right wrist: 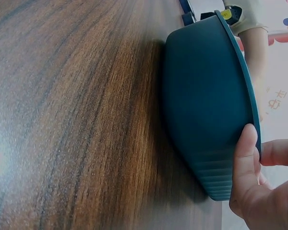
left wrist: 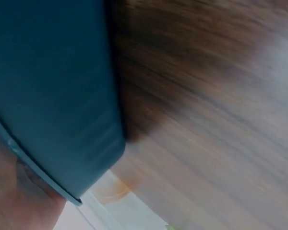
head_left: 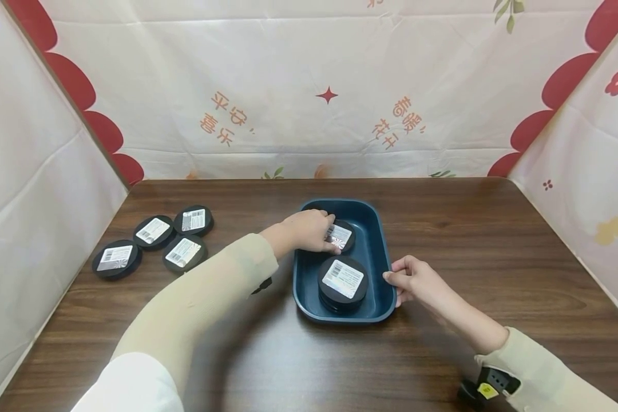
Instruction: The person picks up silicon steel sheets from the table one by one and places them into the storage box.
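A dark blue rectangular tray (head_left: 367,243) stands on the table. My left hand (head_left: 311,230) reaches over its left rim and grips a round black disc-shaped case (head_left: 348,233) with a white barcode label, at the back of the tray. Nearer the front lies a stack of like black cases (head_left: 343,281), a label on the top one. With thumb and fingers, my right hand (head_left: 413,280) pinches the tray's right rim. The right wrist view shows that thumb (right wrist: 247,148) against the tray's outer wall. In the left wrist view, the tray wall (left wrist: 53,96) hides most of the left hand.
Several more black labelled cases (head_left: 183,252) lie at the left of the brown wooden table (head_left: 458,229), close to one another. Printed white cloth (head_left: 298,68) hangs behind the table and along both sides. A dark wrist device (head_left: 496,380) sits on the right sleeve.
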Tool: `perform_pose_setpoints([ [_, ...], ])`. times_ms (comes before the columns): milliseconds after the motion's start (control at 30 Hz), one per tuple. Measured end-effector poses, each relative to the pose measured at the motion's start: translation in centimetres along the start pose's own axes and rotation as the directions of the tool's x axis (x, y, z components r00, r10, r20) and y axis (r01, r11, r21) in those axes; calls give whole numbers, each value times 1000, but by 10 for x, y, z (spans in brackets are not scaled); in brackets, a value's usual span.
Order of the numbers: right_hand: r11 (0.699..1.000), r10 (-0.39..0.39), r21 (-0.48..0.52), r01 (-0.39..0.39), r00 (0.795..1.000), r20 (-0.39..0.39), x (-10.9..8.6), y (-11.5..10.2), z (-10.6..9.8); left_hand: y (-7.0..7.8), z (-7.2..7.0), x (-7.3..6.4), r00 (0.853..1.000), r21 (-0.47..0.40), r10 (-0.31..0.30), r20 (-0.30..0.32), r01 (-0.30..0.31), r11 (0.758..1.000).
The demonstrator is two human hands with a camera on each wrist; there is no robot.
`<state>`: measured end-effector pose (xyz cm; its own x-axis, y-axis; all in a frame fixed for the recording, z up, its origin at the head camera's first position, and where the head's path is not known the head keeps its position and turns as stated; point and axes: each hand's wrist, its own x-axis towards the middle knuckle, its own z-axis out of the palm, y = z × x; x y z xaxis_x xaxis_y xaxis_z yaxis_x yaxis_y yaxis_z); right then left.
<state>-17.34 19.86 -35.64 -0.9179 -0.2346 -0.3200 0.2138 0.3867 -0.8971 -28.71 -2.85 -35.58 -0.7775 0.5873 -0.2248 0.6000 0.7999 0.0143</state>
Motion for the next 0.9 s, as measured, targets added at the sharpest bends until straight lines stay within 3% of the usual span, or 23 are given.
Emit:
perform_pose_setpoints([
  [400, 1000, -10, -4, 10, 1000, 0, -1, 0, 1, -7, 0, -21, 988, 7, 92, -120, -92, 996],
  [900, 1000, -4, -18, 4, 1000, 1, 0, -1, 0, -31, 6, -56, 986, -150, -27, -166, 2, 989],
])
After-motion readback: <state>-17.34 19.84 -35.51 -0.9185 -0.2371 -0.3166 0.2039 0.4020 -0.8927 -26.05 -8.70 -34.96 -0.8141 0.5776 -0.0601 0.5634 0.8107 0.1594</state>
